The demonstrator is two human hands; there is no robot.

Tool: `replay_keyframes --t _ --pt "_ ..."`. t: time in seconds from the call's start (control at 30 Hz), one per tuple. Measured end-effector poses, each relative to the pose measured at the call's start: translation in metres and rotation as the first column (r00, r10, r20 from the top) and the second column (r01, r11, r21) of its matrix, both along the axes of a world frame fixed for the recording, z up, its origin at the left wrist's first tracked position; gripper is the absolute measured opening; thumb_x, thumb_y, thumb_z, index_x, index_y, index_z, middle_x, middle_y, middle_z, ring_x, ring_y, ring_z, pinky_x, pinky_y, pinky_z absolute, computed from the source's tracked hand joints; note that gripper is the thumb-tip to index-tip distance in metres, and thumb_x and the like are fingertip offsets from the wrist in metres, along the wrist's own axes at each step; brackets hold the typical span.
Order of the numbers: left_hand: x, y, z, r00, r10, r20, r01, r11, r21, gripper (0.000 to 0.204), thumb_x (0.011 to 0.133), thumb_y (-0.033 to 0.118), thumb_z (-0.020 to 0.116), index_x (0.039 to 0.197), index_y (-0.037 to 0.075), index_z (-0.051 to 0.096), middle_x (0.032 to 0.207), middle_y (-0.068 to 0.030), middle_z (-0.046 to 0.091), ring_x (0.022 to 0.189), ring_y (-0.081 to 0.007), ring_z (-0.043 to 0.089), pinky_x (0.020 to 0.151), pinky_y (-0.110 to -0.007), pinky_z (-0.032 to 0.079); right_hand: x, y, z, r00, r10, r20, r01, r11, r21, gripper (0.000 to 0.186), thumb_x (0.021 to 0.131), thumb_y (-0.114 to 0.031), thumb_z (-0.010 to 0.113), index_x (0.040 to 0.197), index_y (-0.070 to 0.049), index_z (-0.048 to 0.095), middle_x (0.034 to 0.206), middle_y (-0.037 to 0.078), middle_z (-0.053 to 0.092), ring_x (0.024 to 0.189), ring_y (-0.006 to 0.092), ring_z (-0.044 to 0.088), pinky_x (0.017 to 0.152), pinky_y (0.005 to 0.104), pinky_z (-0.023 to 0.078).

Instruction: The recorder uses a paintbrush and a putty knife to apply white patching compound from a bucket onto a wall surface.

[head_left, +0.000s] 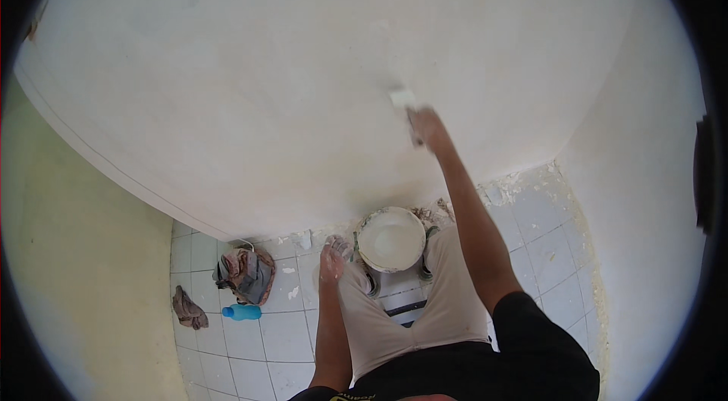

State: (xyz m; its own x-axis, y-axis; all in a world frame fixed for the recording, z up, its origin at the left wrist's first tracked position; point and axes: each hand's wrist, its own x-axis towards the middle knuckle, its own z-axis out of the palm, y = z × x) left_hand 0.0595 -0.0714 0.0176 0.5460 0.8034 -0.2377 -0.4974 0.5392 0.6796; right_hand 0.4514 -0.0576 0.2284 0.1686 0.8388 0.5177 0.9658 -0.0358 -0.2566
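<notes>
My right hand (429,128) is raised on an outstretched arm and closed around the dark handle of a flat paintbrush (402,98). Its white head is at the pale wall (288,98); motion blurs both brush and hand. My left hand (331,258), smeared with white, is low beside my left knee. Its fingers are too unclear to tell whether they hold anything. Just right of that hand, a round bucket (391,239) of smooth white paint stands between my feet, its rim crusted with white.
White-splashed floor tiles (288,340) lie around me. To the left are a bag with cloth on it (246,274), a blue bottle (242,312) lying down, and a crumpled brown cloth (188,308). Side walls rise at left (83,249) and right (644,173).
</notes>
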Motion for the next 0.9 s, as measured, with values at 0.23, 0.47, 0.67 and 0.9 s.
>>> replay_keyframes --t 0.23,0.47,0.67,0.9 --pt "0.0 0.0 -0.001 0.999 0.007 0.036 -0.007 1.0 0.019 0.028 0.088 0.036 0.051 0.107 0.016 0.053 0.102 -0.0025 0.057 0.096 -0.0182 0.054 0.086 -0.04 0.042 -0.026 0.013 0.203 0.47 0.075 -0.88 0.072 0.99 0.123 0.018 0.091 -0.015 0.052 0.098 0.0 0.058 0.074 0.009 0.057 0.056 0.0164 0.056 0.044 0.0296 0.046" --pt "-0.002 0.0 -0.008 0.998 0.028 0.06 -0.028 1.0 0.006 0.029 0.088 0.036 0.052 0.108 0.016 0.053 0.101 -0.002 0.057 0.096 -0.0178 0.053 0.086 -0.041 0.041 -0.014 0.04 0.106 0.611 0.569 -0.551 0.04 0.672 0.739 0.033 0.091 -0.035 0.053 0.078 -0.006 0.056 0.063 0.003 0.054 0.044 0.0134 0.047 0.038 0.0292 0.039" --pt "-0.004 0.005 -0.019 0.995 0.062 0.074 -0.062 0.998 0.008 0.025 0.087 0.034 0.053 0.105 0.016 0.054 0.101 -0.0019 0.057 0.095 -0.0187 0.054 0.087 -0.042 0.041 -0.021 -0.008 -0.055 -0.176 0.006 -0.984 -0.034 0.999 0.012 0.036 0.09 -0.038 0.051 0.071 -0.008 0.048 0.051 0.002 0.043 0.034 0.0116 0.035 0.031 0.0279 0.026" --pt "-0.005 0.007 -0.017 0.994 0.025 0.103 -0.026 1.0 0.009 0.023 0.088 0.033 0.053 0.104 0.016 0.054 0.1 -0.0018 0.058 0.093 -0.0187 0.054 0.086 -0.04 0.042 -0.018 -0.019 -0.027 0.366 0.124 -0.922 -0.012 0.992 0.128 0.028 0.09 -0.03 0.053 0.077 -0.005 0.052 0.052 0.002 0.042 0.037 0.0144 0.038 0.033 0.0308 0.03"
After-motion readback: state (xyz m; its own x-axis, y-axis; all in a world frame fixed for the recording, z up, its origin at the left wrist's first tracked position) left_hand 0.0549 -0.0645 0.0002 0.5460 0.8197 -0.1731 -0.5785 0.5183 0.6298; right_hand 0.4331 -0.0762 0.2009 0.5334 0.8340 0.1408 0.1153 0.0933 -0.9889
